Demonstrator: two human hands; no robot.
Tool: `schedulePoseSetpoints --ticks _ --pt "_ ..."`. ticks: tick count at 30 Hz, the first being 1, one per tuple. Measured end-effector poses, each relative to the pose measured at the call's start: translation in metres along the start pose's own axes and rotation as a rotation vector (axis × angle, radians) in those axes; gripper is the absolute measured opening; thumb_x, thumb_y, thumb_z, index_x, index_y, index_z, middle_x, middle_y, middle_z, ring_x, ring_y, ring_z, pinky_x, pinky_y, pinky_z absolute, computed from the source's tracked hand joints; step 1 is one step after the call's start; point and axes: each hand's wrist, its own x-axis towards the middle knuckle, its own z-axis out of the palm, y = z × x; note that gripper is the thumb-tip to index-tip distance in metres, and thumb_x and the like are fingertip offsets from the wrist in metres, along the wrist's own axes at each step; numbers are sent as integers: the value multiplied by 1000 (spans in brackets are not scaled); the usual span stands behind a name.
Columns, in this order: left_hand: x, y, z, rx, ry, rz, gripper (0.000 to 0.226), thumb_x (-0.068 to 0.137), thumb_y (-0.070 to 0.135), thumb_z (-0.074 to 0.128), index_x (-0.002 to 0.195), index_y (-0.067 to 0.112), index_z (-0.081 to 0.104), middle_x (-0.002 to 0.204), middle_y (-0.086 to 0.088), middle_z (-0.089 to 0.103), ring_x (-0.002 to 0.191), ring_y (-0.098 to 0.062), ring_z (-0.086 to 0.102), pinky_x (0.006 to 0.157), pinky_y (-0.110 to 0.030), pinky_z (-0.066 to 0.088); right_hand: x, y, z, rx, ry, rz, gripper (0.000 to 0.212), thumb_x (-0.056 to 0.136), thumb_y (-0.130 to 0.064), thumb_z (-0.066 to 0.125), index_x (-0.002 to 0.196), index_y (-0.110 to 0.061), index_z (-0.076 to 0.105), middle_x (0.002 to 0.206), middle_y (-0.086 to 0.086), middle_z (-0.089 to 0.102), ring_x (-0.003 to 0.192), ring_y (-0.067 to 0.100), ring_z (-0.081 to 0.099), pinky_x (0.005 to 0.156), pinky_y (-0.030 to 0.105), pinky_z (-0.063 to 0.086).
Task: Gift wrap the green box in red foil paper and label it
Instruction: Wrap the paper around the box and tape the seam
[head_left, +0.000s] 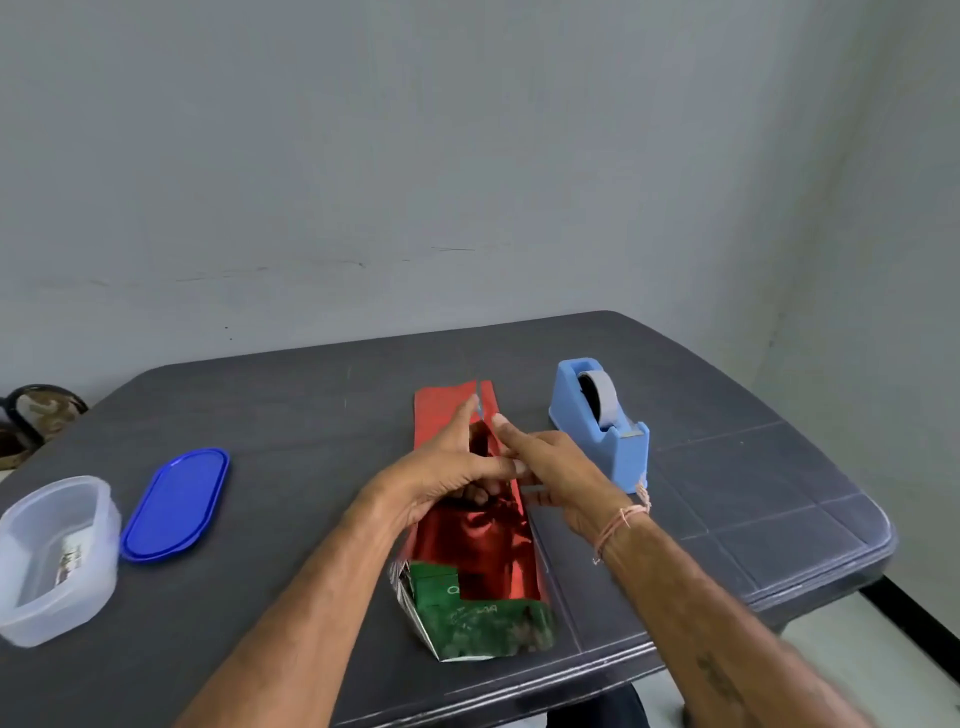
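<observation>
The green box (467, 618) lies on the dark surface (291, 415), and it is long and thin. Its long way runs from the person out toward the wall. The red foil paper (480, 540) is wrapped around it like a tube, and the two paper edges meet in a line along the top. The near end of the box still shows green, so that end is not covered yet. Both hands sit on top of the box, past its middle, on the far part. The left hand (447, 475) is on the left side of the seam, with its fingers bent and pinching the paper edge there. The right hand (558, 470) is on the right side of the seam, with fingers stretched out and pressing the other edge down; it does not seem to grip anything. Between the two hands there is a small gap where the paper still stands open. The blue tape holder (600, 421) stands just to the right of the box, close to the right hand and far from the left one. So I think the right hand is the one to reach for tape, while the left hand holds the seam shut. The blue lid (176, 506) and the clear tub (54, 558) lie well to the left of the box.
</observation>
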Motion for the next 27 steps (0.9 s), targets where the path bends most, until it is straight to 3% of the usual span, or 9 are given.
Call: schedulePoseSetpoints --ticks 2,5,9,12,14,16,20,24,27 --pt "0 2 3 14 -9 -13 129 81 17 86 159 40 -15 143 6 53 70 -10 64 69 -29 54 4 -1 -1 -22 -9 19 68 87 -66 64 106 -1 72 88 14 76 77 18 70 66 30 54" --pt "-1 4 3 31 -21 -14 136 79 18 87 156 40 -24 169 0 17 74 -10 66 71 -26 56 11 -4 -2 -65 -30 41 69 81 -67 70 97 0 71 77 15 74 64 17 69 61 28 55" --pt "-5 4 1 7 -35 2 132 77 23 88 159 40 -15 170 -1 15 77 -2 70 76 -26 57 17 -2 -5 -71 -19 35 39 86 -40 79 72 -9 60 61 7 66 49 13 63 48 21 49" --pt "-12 5 -5 -7 49 56 94 83 27 83 159 29 26 160 -1 38 82 -9 72 69 -22 55 23 5 -6 -47 13 50 35 88 -28 79 66 -14 55 64 5 64 58 16 63 61 33 61" --pt "-26 2 -16 51 191 152 54 90 31 76 138 28 55 140 4 61 91 -10 73 71 -22 53 23 8 -8 -26 15 68 29 86 -27 81 71 -13 60 74 9 68 70 22 67 76 44 64" --pt "-50 -9 -26 93 345 208 32 90 40 73 120 30 66 116 10 71 94 -1 69 73 -19 51 23 8 -9 2 4 67 28 86 -29 82 76 -12 62 78 10 70 75 24 69 77 43 64" --pt "-113 -49 -28 16 491 193 41 81 52 73 109 22 68 95 16 71 83 4 62 78 -19 50 19 8 -6 30 -12 64 31 89 -26 79 75 -13 55 72 8 64 69 22 65 60 31 60" --pt "-141 -87 -21 22 353 98 72 60 63 86 118 30 60 111 10 69 99 -7 68 89 -29 55 12 3 -4 64 -31 78 27 91 -23 77 79 -10 56 76 11 63 66 21 65 50 26 57" --pt "-138 -97 -12 35 393 119 67 62 53 91 116 31 59 108 7 71 96 -13 70 87 -30 56 7 1 -6 57 -22 92 24 90 -23 78 88 -7 60 81 11 65 71 22 65 50 27 57"
